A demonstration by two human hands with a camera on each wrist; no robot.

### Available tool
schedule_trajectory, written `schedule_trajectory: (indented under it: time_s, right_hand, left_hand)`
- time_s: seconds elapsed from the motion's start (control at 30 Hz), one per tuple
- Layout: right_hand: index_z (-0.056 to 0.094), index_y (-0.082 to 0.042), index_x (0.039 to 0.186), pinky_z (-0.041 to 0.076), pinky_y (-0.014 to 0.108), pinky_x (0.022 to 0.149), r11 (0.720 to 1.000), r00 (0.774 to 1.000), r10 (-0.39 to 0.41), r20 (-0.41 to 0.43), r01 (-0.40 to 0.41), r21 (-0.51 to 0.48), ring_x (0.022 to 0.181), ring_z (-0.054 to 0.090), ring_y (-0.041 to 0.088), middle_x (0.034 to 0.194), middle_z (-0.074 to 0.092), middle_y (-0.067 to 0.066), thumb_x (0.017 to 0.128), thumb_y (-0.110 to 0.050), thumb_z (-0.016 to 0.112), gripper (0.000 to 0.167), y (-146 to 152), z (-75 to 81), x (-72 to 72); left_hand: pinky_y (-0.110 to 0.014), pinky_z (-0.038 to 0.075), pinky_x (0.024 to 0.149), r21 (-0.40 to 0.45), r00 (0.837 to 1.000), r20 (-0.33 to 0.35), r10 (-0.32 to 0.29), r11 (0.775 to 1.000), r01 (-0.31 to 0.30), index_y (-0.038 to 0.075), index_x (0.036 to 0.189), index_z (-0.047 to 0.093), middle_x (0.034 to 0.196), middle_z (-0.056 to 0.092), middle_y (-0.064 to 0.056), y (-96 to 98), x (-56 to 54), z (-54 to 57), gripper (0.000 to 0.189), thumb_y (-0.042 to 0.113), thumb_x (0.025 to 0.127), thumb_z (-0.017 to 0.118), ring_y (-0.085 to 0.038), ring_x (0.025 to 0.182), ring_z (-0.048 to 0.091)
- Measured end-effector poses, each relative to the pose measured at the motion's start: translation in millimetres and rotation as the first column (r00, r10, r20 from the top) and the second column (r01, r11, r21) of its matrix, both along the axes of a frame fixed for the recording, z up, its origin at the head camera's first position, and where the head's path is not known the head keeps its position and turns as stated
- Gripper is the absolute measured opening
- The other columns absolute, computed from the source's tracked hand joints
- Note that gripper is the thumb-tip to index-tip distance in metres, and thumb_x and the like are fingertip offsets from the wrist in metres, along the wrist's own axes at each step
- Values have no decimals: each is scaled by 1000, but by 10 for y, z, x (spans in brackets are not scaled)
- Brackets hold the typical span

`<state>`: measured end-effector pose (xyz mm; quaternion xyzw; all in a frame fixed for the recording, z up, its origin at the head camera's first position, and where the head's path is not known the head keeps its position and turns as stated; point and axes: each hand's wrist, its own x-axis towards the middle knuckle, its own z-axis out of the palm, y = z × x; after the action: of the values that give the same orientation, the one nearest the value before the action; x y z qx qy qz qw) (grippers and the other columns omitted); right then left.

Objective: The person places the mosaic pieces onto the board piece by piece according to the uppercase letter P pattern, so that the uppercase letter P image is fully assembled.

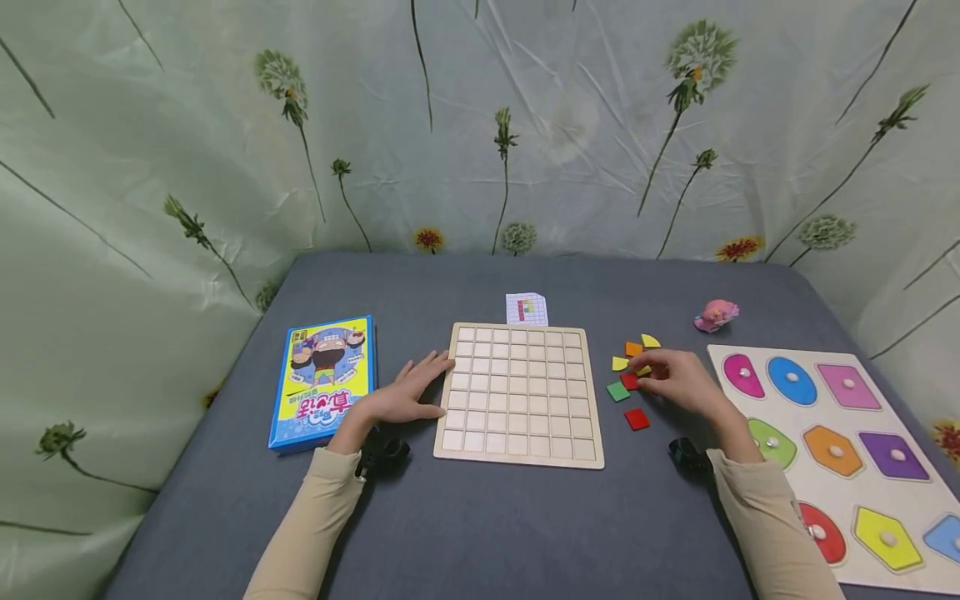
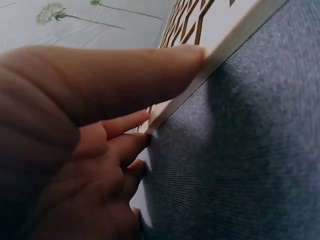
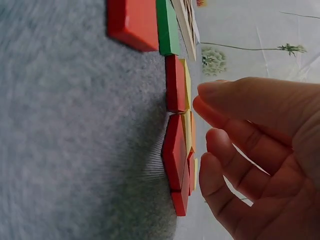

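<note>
A wooden grid board (image 1: 517, 461) with square cells lies at the middle of the table. My left hand (image 1: 405, 396) rests at its left edge with fingers spread; the thumb tip (image 2: 192, 55) touches the board's side. My right hand (image 1: 678, 379) hovers close over a cluster of small coloured pieces, fingers loosely bent, thumb and index tips near each other with nothing visible between them. Beneath and beside it are a red square (image 1: 637, 419), a green square (image 1: 618, 392), an orange piece (image 1: 633, 349) and yellow pieces (image 1: 619, 363). More red pieces (image 3: 173, 150) show in the right wrist view, partly hidden by the hand in the head view.
A blue and yellow box (image 1: 321, 383) lies left of the board. Behind the board is a small card (image 1: 527, 309) with a coloured grid pattern. A pink figurine (image 1: 716, 316) stands back right, near a white knob puzzle board (image 1: 806, 433) with coloured shapes, partly under the right forearm.
</note>
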<state>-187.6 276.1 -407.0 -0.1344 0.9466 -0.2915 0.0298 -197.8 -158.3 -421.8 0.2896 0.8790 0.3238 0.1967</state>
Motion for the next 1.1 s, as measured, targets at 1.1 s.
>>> schedule_trajectory:
  time_s: [1.1]
  right_hand:
    - [66,0,92,38,21,58,991,995,74,-60,-67,115,66,45,11,73,56,4,74,-6,73,20,-64,-86,-20]
  left_hand:
    - [-64,-5,111,65,992,-65,108,993,-104,5,146,31,155,25,-16,104,85,-84,77,23,82,70,-41,146,7]
